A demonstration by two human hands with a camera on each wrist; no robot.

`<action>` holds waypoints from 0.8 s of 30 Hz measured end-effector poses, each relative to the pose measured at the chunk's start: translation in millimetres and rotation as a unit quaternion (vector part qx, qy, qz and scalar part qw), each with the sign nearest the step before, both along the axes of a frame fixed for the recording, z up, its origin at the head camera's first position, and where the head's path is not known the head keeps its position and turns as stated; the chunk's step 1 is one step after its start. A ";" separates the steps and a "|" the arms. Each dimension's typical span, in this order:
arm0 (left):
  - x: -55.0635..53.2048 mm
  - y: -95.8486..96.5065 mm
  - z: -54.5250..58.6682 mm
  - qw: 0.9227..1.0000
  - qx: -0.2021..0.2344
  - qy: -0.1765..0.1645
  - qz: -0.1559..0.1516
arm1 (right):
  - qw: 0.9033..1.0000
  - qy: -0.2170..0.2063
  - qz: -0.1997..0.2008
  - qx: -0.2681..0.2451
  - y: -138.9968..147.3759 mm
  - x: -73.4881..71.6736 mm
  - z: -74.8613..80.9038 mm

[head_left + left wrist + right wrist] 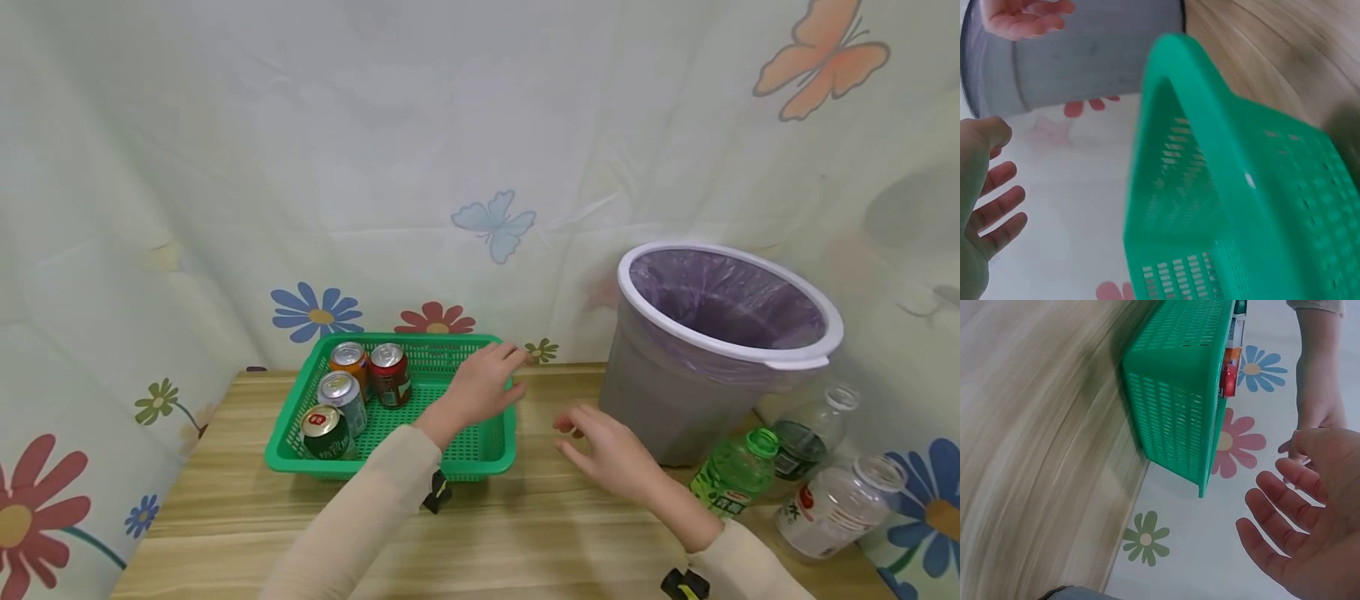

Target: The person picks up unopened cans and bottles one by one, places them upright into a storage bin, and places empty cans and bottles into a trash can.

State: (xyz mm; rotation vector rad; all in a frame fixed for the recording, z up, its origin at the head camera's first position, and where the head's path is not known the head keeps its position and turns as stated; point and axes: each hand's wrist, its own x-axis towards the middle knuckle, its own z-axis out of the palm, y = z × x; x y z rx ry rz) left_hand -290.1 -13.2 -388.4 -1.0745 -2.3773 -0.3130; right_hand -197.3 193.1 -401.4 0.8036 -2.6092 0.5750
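Observation:
My left hand (483,383) hovers over the right end of a green plastic basket (390,462), its fingers loosely bent with nothing in them. Between the basket and a grey bin, my right hand (611,450) hangs above the table, fingers relaxed and empty. Inside the basket's left part stand several drink cans: an orange can (349,360), a dark red can (391,375), a silver can (343,398) and a dark green can (327,433). In the right wrist view the right hand (1310,519) shows spread fingers, apart from the basket.
The grey bin (660,408) with a purple liner bag (720,292) stands at the back right. Before it are a green-tinted bottle (735,471), a clear bottle with a dark label (813,433) and another clear bottle (840,508). A patterned curtain (375,167) hangs behind the wooden table (525,542).

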 end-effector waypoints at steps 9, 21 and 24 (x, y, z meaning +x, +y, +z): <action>1.9 27.8 16.4 0.997 0.036 -0.061 0.006 | 0.998 0.048 -0.020 -0.025 16.8 17.0 1.7; -8.1 60.4 36.8 0.972 0.123 -0.199 0.004 | 0.994 0.091 -0.053 -0.041 43.1 35.9 15.5; -9.7 70.4 42.8 0.957 0.165 -0.237 0.001 | 0.992 0.090 -0.072 -0.045 50.2 40.7 17.4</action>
